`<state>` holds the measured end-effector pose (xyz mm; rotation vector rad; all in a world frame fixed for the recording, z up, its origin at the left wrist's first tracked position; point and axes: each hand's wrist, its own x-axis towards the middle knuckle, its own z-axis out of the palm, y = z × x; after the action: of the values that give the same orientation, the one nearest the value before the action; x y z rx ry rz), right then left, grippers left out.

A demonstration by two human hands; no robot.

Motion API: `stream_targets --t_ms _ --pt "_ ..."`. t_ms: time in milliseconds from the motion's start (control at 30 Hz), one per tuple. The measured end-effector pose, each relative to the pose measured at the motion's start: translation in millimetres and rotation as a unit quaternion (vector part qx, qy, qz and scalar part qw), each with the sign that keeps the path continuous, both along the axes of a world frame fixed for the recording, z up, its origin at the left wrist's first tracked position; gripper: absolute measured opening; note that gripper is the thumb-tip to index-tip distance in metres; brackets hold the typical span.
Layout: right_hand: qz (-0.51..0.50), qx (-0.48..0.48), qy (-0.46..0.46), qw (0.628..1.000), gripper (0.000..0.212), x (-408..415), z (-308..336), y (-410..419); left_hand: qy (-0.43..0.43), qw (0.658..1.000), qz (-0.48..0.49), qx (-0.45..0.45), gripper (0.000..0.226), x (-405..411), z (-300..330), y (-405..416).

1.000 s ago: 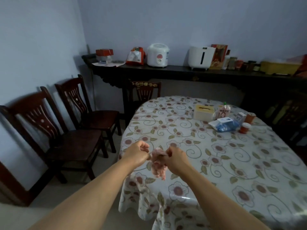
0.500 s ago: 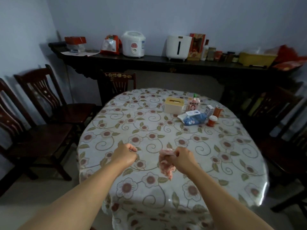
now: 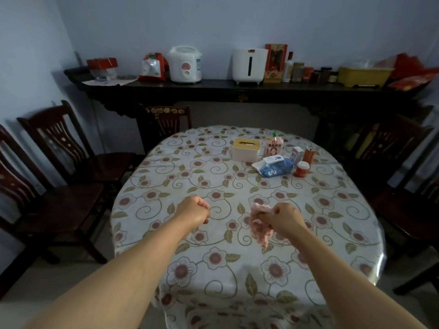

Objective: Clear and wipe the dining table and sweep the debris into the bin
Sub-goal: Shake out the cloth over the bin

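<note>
A round dining table (image 3: 213,269) with a flowered cloth fills the middle of the view. My right hand (image 3: 283,218) grips a crumpled pink cloth (image 3: 260,230) above the near part of the table. My left hand (image 3: 193,212) is curled into a fist with nothing in it, a little to the left. At the far right of the table stand a tissue box (image 3: 245,149), a sauce pouch (image 3: 273,146), a blue wipes pack (image 3: 275,166), a small carton (image 3: 297,155) and two orange containers (image 3: 302,168).
Dark wooden chairs stand at the left (image 3: 66,162), behind the table (image 3: 166,119) and at the right (image 3: 392,162). A long dark sideboard (image 3: 237,91) along the wall carries a rice cooker (image 3: 185,64), a white appliance (image 3: 249,65), jars and boxes.
My view has swung from the table's left edge to face it squarely. My hands have come apart: the left fist moved left, the right kept the pink cloth.
</note>
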<state>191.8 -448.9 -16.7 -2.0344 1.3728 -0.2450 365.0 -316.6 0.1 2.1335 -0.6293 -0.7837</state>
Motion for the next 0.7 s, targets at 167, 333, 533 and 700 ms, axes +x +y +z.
stream_targets --t_ms 167,333,533,700 --pt "-0.032 0.017 -0.003 0.999 0.026 -6.7 -2.6 10.9 0.009 1.000 -0.025 0.014 0.017 4.5 -9.8 -1.7" --pt "-0.041 0.024 0.046 0.998 0.025 -27.8 -11.1 19.1 0.034 0.996 -0.071 0.031 0.016 -8.1 -26.9 -16.1" --pt "-0.102 0.043 0.031 0.993 0.026 -77.1 -21.7 11.2 0.051 0.989 -0.133 0.038 0.013 -49.4 -44.3 -44.0" --pt "-0.152 0.066 -0.009 0.986 0.024 -135.2 -35.7 -17.3 0.070 0.981 -0.174 0.048 0.014 -97.0 -57.6 -75.2"
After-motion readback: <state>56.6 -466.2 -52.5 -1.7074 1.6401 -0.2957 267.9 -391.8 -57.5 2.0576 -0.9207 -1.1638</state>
